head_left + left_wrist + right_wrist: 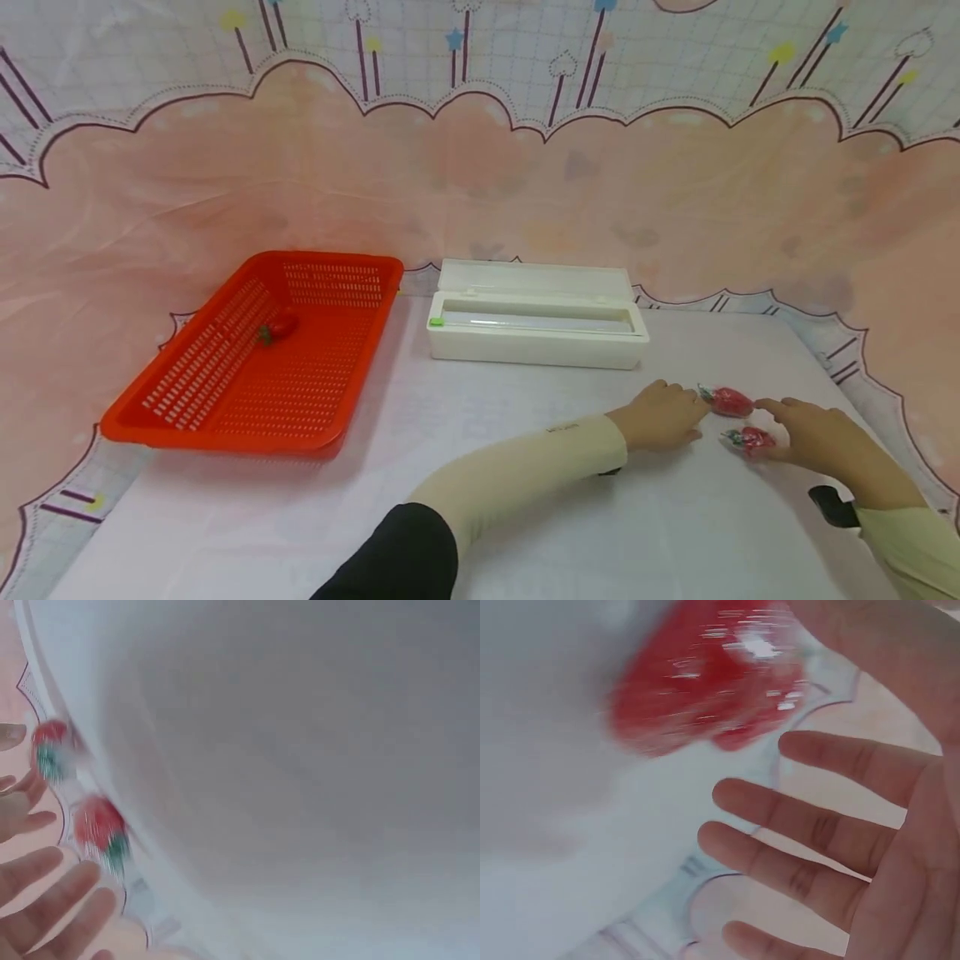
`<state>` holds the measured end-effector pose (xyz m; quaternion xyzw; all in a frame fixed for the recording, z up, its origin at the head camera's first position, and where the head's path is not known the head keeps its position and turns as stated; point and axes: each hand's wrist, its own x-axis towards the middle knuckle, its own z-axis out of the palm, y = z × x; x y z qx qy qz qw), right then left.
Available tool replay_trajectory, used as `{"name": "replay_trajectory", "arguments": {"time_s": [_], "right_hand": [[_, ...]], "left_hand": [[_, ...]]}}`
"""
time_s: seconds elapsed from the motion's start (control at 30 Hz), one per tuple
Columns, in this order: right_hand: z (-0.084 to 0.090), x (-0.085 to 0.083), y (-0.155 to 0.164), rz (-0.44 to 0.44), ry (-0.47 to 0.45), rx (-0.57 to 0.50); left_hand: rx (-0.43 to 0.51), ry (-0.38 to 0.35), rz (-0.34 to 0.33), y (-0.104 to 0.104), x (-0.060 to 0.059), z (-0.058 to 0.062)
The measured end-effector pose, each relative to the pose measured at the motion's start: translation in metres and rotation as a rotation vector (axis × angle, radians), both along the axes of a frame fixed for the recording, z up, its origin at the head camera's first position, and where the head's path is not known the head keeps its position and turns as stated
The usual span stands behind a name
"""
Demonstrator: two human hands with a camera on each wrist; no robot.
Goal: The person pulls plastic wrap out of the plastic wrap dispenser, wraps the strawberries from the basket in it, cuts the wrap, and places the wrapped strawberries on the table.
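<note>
At lower right of the head view I see both hands on the table (525, 500) — my left hand (660, 415) touches one wrapped strawberry (729, 401), my right hand (813, 429) the other wrapped strawberry (750, 439), fingers relaxed, gripping nothing.

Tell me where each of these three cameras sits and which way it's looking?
Head: worn on the head, looking forward and down at the table, red basket, white box; both hands and sleeves show.
Left wrist: looks past the left hand's fingers at two wrapped strawberries.
Right wrist: right hand's fingers, one strawberry close.
All share the strawberries.
</note>
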<state>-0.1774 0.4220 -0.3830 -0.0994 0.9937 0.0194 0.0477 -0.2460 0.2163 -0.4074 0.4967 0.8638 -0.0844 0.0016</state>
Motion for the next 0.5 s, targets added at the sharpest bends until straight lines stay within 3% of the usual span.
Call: {"name": "replay_trajectory", "arguments": {"time_s": [0.13,0.23,0.33,0.5], "right_hand": [[0.014,-0.010,-0.022,-0.011,0.014,0.038],[0.022,-0.019,-0.045,0.031,0.069,0.047],[0.027,-0.031,-0.068,0.096,0.183,0.030],[0.024,-0.056,-0.097,0.185,0.399,-0.055]], "left_hand": [[0.041,0.107,-0.039,-0.045,-0.008,0.014],[0.071,0.160,-0.037,-0.080,-0.016,0.024],[0.086,0.208,0.003,-0.114,-0.026,0.036],[0.131,0.312,0.132,-0.167,-0.050,0.048]]}}
